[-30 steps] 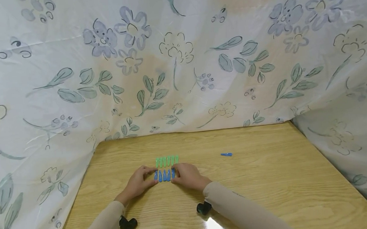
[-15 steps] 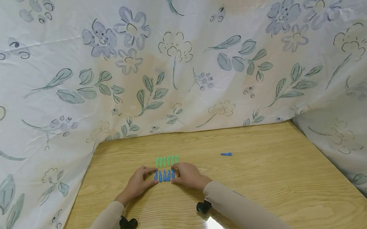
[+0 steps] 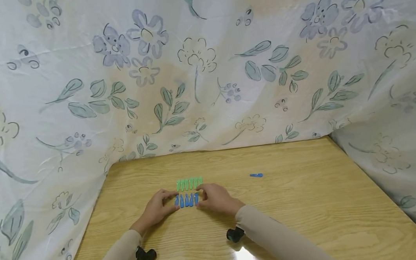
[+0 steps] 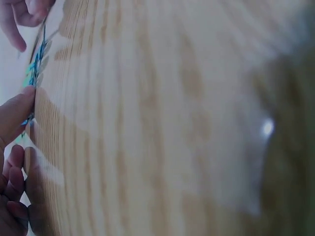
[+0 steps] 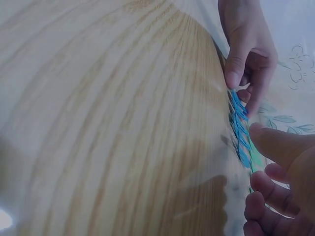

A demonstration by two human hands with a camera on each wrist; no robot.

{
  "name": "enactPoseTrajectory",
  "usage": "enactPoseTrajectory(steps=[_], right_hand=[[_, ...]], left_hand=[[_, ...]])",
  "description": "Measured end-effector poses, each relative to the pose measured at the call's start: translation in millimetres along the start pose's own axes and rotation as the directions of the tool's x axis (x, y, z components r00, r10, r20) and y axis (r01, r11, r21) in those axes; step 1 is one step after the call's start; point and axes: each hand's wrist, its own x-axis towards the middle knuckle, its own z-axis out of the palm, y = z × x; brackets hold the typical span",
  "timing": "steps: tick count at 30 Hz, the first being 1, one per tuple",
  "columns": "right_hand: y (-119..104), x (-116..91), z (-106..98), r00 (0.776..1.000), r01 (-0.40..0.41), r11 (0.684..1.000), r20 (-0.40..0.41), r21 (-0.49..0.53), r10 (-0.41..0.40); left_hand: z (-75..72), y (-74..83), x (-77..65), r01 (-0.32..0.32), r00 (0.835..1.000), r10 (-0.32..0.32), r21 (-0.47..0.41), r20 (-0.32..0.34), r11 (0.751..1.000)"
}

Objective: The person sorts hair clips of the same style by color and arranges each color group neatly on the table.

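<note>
Blue snap hair clips (image 3: 186, 200) lie side by side in a row on the wooden table. Behind them runs a parallel row of green snap hair clips (image 3: 187, 184). My left hand (image 3: 156, 207) pinches the leftmost blue hair clip lengthwise, thumb at its near end and index finger at its far end. At the row's other end, my right hand (image 3: 216, 199) has thumb and index finger spread around the rightmost blue clip. In the right wrist view, the right thumb (image 5: 275, 142) stands a little off the blue clips.
One more blue hair clip (image 3: 256, 175) lies sideways on the table (image 3: 303, 203), farther back to the right. A floral cloth (image 3: 206, 106) hangs along the table's back and sides. A black wrist device (image 3: 145, 255) sits under the left sleeve, another under the right.
My right hand has shifted slightly right, its fingers easing away from the rightmost blue clip. The left hand and the clip rows look unmoved.
</note>
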Motion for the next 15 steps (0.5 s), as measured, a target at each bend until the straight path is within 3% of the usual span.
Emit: enactPoseTrajectory(steps=[15], right_hand=[[20.1,-24.5,-27.5,0.997,-0.048,0.999,-0.061,-0.016,0.047]], left_hand=[[-1.1,-0.1,2.2,-0.014,1.0,0.014,0.012,-0.004,1.0]])
